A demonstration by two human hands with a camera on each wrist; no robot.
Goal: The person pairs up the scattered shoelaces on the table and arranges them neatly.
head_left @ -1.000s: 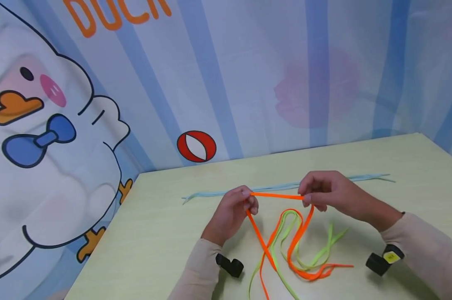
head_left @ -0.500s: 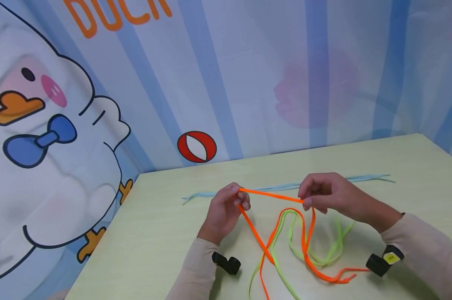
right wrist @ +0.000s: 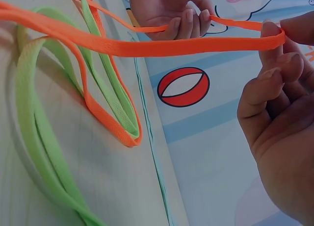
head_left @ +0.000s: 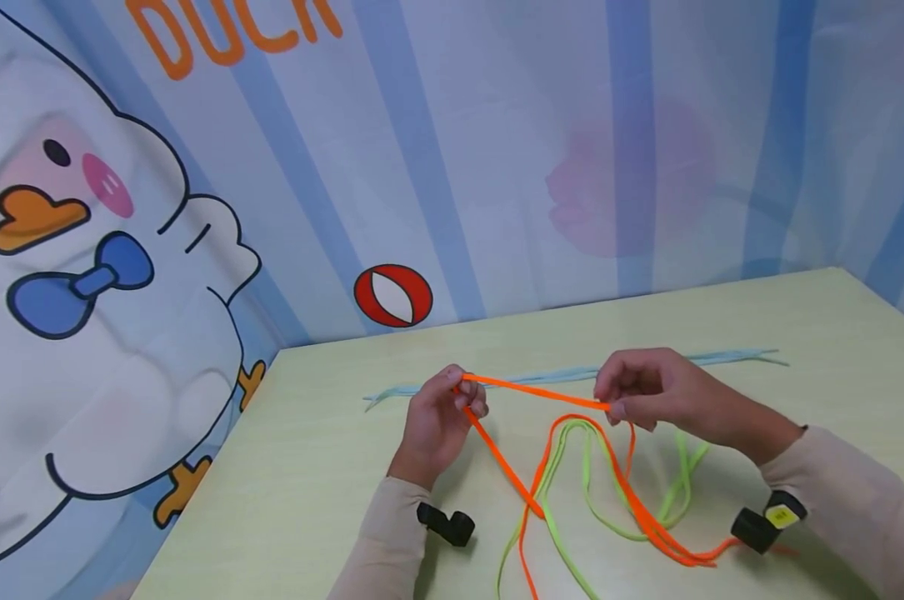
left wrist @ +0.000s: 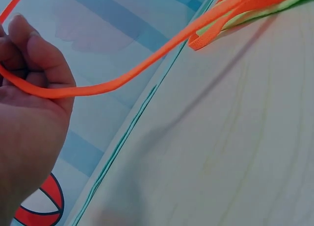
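A flat orange shoelace (head_left: 534, 390) stretches between my two hands above the table. My left hand (head_left: 432, 429) pinches it between thumb and forefinger, and the lace runs on through the curled fingers and down to the right. On the right, my right hand (head_left: 665, 396) pinches the same lace by thumb and forefinger; the right wrist view shows it bending round a fingertip (right wrist: 277, 37). Below, the orange lace crosses and loops together with a lime-green shoelace (right wrist: 29, 88), which lies on the table. Whether the two are knotted where they cross cannot be made out.
A pale blue lace (head_left: 729, 358) lies stretched along the table behind the hands. The light wooden table (head_left: 287, 500) meets a printed curtain (head_left: 496, 167) at its back edge. Black wrist cameras (head_left: 759, 529) sit on both sleeves.
My left hand has moved left and slightly up, widening the stretch of orange lace between the hands. The right hand stays nearly still, while the loose orange ends have slid right across the table.
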